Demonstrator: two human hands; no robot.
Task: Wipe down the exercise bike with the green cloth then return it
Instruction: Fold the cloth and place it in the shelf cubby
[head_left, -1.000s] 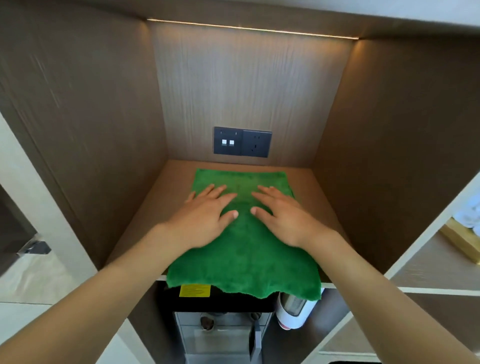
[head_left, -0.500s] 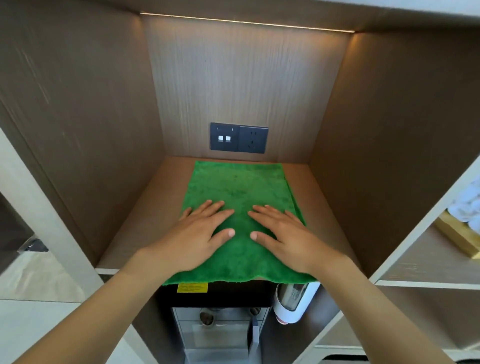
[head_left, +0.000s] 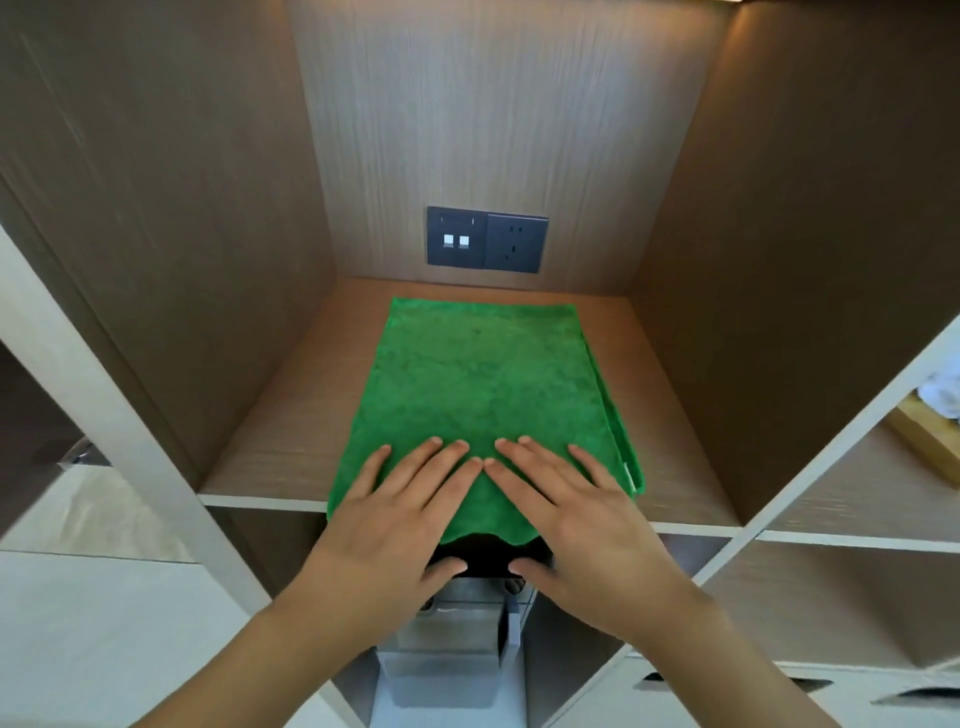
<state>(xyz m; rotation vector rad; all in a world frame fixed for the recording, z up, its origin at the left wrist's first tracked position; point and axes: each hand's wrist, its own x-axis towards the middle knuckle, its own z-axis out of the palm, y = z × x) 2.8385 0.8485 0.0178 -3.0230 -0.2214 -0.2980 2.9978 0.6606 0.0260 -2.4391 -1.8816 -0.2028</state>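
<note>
The green cloth (head_left: 483, 384) lies folded flat on the wooden shelf (head_left: 270, 447) of an alcove, its near edge hanging a little over the shelf's front. My left hand (head_left: 395, 514) and my right hand (head_left: 566, 514) rest side by side on the cloth's near end, fingers straight and spread, index fingertips almost touching. Both thumbs hang below the shelf edge. The exercise bike is not in sight.
A dark socket and switch plate (head_left: 487, 240) sits on the alcove's back wall. Below the shelf stands a grey machine (head_left: 447, 654). Wooden side walls close in left and right. To the right are more shelves, one holding a wooden box (head_left: 930, 441).
Both hands have slid back along the cloth toward its near edge, and more of the cloth now shows beyond the fingers. The camera has come closer and lower.
</note>
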